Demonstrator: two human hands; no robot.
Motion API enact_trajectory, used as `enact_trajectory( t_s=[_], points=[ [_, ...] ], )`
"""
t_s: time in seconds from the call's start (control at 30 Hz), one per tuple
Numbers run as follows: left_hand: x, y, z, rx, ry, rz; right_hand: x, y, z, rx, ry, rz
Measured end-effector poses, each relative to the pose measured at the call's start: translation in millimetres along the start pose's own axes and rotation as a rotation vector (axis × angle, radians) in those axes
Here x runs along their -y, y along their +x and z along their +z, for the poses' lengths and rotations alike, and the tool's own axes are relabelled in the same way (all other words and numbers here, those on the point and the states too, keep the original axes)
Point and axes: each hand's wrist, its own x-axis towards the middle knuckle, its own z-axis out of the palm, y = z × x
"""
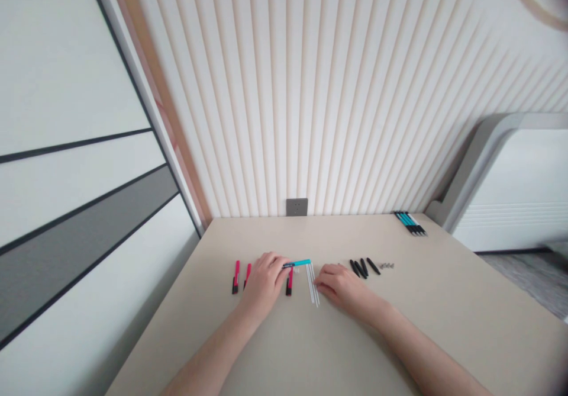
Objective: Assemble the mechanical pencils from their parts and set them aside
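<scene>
My left hand (265, 280) is closed on a blue pen barrel (302, 262) with a black clip end, held level so that its blue end points right. That end sits over the tops of several thin white pen refills (310, 283) lying side by side on the table. My right hand (336, 284) has its fingers pinched together at the right edge of these refills, on the rightmost one. Pink pen barrels with black ends lie around my left hand: one (236, 274) at the far left, another (290, 282) beside the fingers, and one partly hidden behind the hand.
Several black pen grips (364, 267) lie right of my right hand, with small metal tips (386, 266) beyond them. Assembled blue-and-black pens (410, 223) rest at the table's (266, 354) back right corner. A ribbed wall with a socket (297, 207) stands behind.
</scene>
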Motion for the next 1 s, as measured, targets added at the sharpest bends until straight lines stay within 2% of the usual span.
enact_trajectory(
  t_s=[0.2, 0.37, 0.7, 0.83, 1.0],
  points=[
    [2, 1, 1.5, -0.021, -0.099, -0.011, -2, -2, -2, 0.011, 0.067, -0.068],
    [8, 1, 5.1, -0.083, -0.229, -0.041, 0, -5, -6, 0.044, 0.123, -0.169],
    [11, 3, 3.2, -0.059, -0.260, -0.061, 9, -4, -3, 0.040, 0.080, -0.281],
    [13, 3, 4.5, -0.055, -0.264, -0.043, 9, -2, -7, -0.067, 0.102, -0.228],
    [16, 3, 6.2, -0.056, -0.269, -0.038, -6, -1, -14, -0.323, 0.037, 0.008]
  ],
)
